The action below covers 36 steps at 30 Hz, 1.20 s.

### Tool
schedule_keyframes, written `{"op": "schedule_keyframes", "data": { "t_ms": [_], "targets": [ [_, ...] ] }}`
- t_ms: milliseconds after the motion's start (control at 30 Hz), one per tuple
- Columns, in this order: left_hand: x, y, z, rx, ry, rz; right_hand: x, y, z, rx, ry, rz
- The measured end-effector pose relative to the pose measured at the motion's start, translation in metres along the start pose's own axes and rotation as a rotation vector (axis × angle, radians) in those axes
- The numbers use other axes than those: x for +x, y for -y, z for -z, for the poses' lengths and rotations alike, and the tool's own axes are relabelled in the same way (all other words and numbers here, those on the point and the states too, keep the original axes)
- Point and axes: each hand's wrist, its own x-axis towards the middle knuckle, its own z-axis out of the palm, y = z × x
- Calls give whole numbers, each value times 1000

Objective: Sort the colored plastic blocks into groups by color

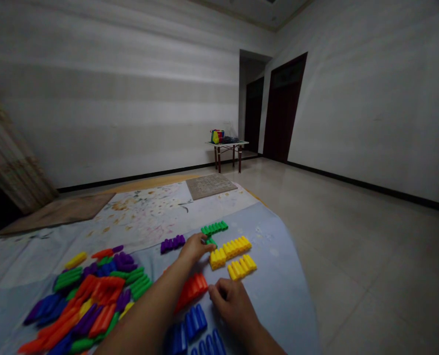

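Note:
My left hand (197, 247) reaches across the cloth, fingers closed round a green piece (211, 242) beside the green row (214, 228). My right hand (231, 301) rests curled near the yellow rows (242, 267), thumb and fingers together; whether anything is inside is hidden. Yellow pieces (237, 247) stand in a longer row just right of my left fingertips. A purple row (172, 244) lies left of my left hand. Red pieces (197, 288) lie between my forearms, partly covered. Blue pieces (196, 320) lie in groups nearer me.
A mixed pile of coloured pieces (104, 291) covers the left of the cloth-covered table (278, 286). Brown mats (210, 186) lie toward its far edge. Across the floor, a small table (226, 144) holds a colourful bag (217, 136).

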Motion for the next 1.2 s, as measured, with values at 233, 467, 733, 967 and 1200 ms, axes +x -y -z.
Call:
{"op": "schedule_keyframes", "data": {
  "t_ms": [233,467,733,967,1200],
  "targets": [
    [-1,9,2,-55,-9,-54,0,-4,-3,-5,3,-15],
    [7,12,1,-77,-15,-30,0,-2,-2,-4,1,-20],
    [2,10,6,-96,26,-54,-1,2,0,8,-5,-19],
    [4,8,8,-93,73,-53,0,-2,-2,-8,-12,-14],
    [3,3,8,-36,73,-58,0,-1,-2,-7,-10,-22]
  ]
}}
